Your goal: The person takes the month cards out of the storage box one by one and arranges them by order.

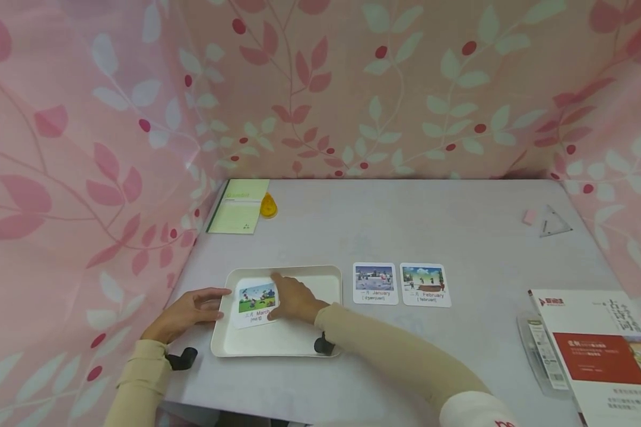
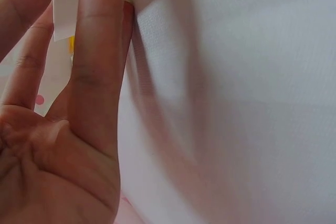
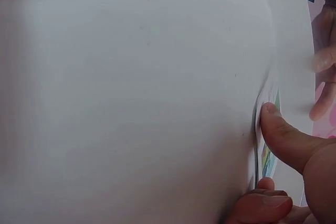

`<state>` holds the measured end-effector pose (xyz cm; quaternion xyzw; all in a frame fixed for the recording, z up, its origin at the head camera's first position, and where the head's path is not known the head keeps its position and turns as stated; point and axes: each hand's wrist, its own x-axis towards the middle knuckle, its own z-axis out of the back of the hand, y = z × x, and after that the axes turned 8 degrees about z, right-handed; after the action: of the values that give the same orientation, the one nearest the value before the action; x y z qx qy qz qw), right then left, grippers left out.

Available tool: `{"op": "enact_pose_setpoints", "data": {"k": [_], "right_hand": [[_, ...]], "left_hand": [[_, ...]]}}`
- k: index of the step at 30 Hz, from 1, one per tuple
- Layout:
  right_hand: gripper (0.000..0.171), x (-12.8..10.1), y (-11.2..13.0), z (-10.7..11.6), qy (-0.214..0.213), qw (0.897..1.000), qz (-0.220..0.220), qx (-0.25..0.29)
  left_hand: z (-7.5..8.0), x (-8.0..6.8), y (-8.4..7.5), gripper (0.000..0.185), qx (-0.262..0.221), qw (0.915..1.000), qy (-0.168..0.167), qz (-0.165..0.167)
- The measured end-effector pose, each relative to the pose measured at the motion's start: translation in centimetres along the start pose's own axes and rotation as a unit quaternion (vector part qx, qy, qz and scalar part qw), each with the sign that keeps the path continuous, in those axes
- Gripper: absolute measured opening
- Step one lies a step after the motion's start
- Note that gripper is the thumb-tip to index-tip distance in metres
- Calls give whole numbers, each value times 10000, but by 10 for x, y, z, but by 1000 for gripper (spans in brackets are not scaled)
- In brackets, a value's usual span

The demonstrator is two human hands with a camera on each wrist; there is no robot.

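A white tray lies at the front left of the table, and a March picture card is over its left half. My right hand reaches across the tray and pinches that card along its right side. In the right wrist view the thumb presses the card's face, with fingers below at its edge. My left hand is beside the tray's left rim, its fairly straight fingers touching it. The left wrist view shows the palm and the extended fingers against the tray's white wall.
Right of the tray lie a January card and a February card, side by side. A green notebook and a yellow object are at back left. At right are an eraser, a set square, a book and a clear case.
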<state>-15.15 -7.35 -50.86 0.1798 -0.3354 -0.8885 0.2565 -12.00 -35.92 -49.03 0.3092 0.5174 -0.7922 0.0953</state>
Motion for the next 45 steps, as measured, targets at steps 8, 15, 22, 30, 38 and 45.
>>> {"op": "enact_pose_setpoints", "data": {"k": [8, 15, 22, 30, 38, 45], "right_hand": [[103, -5, -2, -1, -332, 9993, 119, 153], [98, -10, 0, 1, -348, 9987, 357, 133], [98, -11, -5, 5, -224, 9978, 564, 273], [99, -14, -7, 20, -27, 9956, 661, 670], [93, -59, -38, 75, -28, 9854, 313, 1672], [96, -141, -146, 157, -602, 9739, -63, 2188]], "left_hand": [[1, 1, 2, 66, -27, 10000, 8, 4], [1, 0, 1, 64, -38, 10000, -57, 39], [-1, 5, -3, 63, -15, 10000, -12, 8], [2, 2, 2, 66, 138, 9999, -25, 40], [4, -5, 6, 66, 39, 10000, 90, 3], [0, 1, 3, 67, -4, 10000, 44, 33]]}}
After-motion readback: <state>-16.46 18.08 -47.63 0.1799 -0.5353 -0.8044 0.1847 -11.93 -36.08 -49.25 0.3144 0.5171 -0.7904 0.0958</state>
